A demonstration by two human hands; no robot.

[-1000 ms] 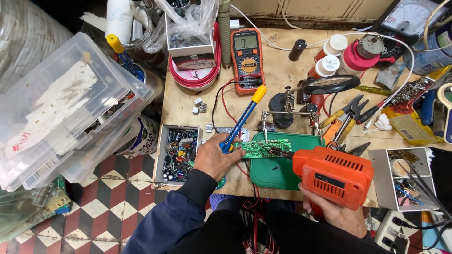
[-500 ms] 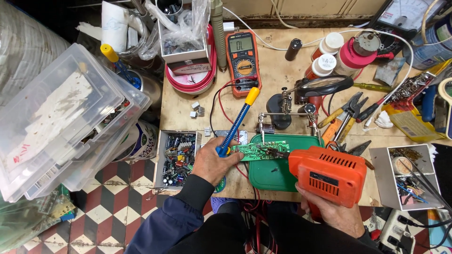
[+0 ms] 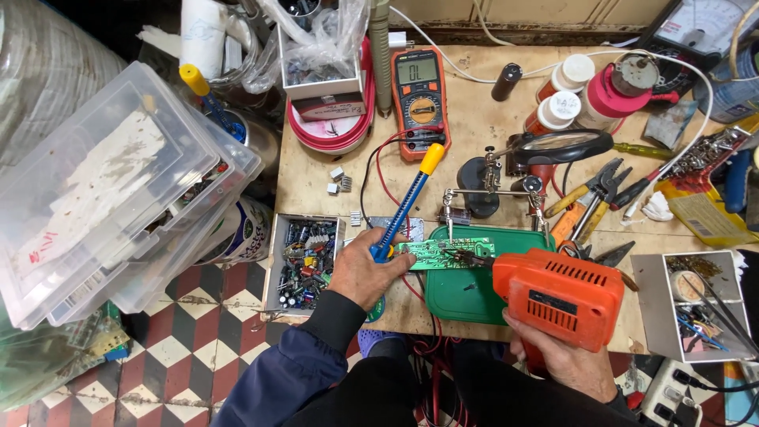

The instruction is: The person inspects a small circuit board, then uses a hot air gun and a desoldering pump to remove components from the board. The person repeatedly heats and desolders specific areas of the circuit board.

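a: what took up the most room?

b: the wooden surface (image 3: 490,111), crowded edge to edge. at its left hung a stack of clear plastic storage boxes (image 3: 111,198), out over the checkered floor (image 3: 182,356). next in size was the orange soldering gun (image 3: 560,296), held in the right hand (image 3: 565,364), the grip closed round its handle below the body, its nose pointed left at the board.

a: and the board?

b: the green circuit board (image 3: 444,255) sat clamped in the clips of a helping-hands stand (image 3: 490,190), raised over a green plastic tray (image 3: 474,289). held up that way, it looked free to be worked from above with both hands busy.

a: the left hand?

b: the left hand (image 3: 362,270) had its grip closed on a blue desoldering pump with a yellow plunger (image 3: 407,202), slanted up and away, its tip down at the board's left end, right beside the gun's nose. the two tools met at the same spot.

a: anything else close by?

b: an orange multimeter (image 3: 419,99) lay beyond, its red lead curling toward the board. a magnifier lens (image 3: 563,146) on the stand hung off to the right. a small tray of loose components (image 3: 304,261) sat just left of the left hand, within easy reach. pliers and cutters (image 3: 597,194) lay to the right of the stand.
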